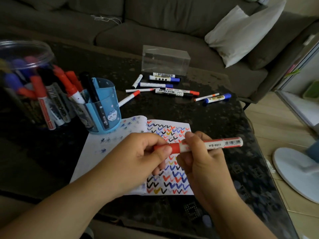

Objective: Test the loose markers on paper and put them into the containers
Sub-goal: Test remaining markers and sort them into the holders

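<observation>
the marker [207,144] at centre frame has a red cap and a white barrel with black print and a red band. the paper [170,169] beneath it is white, its right page filled with rows of red, blue, black and a few yellow check marks, its left page [107,144] dotted with blue stars. the cup [105,107] at left is light blue with a white cartoon animal. the jar [29,83] at far left is clear, holding red, blue and black caps. the loose markers [165,88] in the upper middle are white with blue, red and black caps. the table [215,118] is black and speckled; the sofa [138,23] grey-brown; the pillow [241,31] white.
</observation>
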